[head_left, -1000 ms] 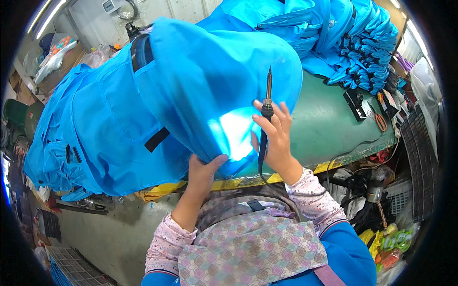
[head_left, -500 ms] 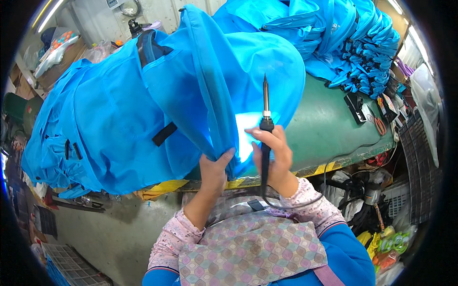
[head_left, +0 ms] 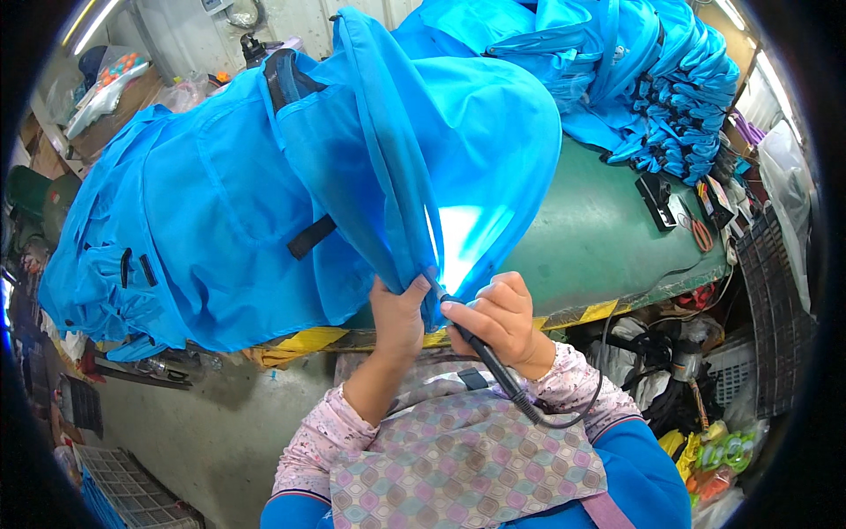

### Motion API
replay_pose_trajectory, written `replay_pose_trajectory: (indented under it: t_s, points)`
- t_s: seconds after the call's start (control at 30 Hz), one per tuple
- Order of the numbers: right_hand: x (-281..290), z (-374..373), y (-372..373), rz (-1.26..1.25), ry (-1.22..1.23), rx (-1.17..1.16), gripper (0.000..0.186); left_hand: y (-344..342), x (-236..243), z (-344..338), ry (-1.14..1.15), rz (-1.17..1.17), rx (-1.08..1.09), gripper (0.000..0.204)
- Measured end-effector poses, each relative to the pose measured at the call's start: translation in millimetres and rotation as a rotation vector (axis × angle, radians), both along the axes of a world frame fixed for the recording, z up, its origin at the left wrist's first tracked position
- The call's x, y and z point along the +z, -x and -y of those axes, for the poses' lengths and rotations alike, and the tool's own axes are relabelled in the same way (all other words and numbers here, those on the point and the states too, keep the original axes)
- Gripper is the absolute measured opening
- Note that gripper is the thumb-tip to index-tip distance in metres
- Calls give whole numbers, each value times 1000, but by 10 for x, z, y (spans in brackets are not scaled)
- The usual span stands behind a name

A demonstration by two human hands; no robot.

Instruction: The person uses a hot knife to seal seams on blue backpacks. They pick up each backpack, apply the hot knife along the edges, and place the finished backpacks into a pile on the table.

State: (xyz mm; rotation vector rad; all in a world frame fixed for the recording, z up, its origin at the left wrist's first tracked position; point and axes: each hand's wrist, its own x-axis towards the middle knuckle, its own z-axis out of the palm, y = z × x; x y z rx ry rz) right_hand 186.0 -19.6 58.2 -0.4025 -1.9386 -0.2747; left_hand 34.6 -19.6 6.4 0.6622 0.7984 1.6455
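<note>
A large blue fabric bag point(head_left: 211, 212) lies across the table, its rounded flap standing up with a bound edge. My left hand point(head_left: 399, 315) pinches that edge at its lower end. In my right hand point(head_left: 500, 319) is a soldering iron point(head_left: 483, 351), gripped by its black handle, with the cord trailing from its back end. The iron points up and left, its tip at the blue edge just beside my left thumb. Fabric and fingers partly hide the tip, so I cannot tell how far it goes in. Bright light glows on the fabric behind.
The green table point(head_left: 608, 225) has a yellow-and-black striped front edge. More blue bags point(head_left: 617, 79) are piled at the far right. Scissors point(head_left: 699, 231) and a black box point(head_left: 656, 199) lie at the table's right. Below stand a white basket point(head_left: 733, 366) and a dark plastic grid point(head_left: 768, 309).
My right hand has turned the soldering iron from pointing upward to pointing left, bringing its tip down to the fabric edge. My left hand keeps its hold.
</note>
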Motion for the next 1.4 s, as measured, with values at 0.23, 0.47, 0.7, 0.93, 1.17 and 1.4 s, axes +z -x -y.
replay_pose_trajectory:
  t_s: [0.23,0.47,0.7,0.93,1.17,1.4]
  points:
    - [206,24,-65,-156,441,12,22,-87,104,47,-32,-200,183,37]
    - [219,258,-212,-1065,1015,557,30,-40,232,149,17,-181,158,30]
    - [127,188,-274,-1241,1099,686,32,-61,291,168,21,-160,146,32]
    - [206,-42,-545,-732,411,19,28,28,204,368,7,74,60,43]
    - [247,-938,-505,-675,385,-250,55,481,819,724,230,-1411,-381,56]
    - [596,-829,-248,-578,216,-106,51,335,2036,84,-685,-1482,392,69]
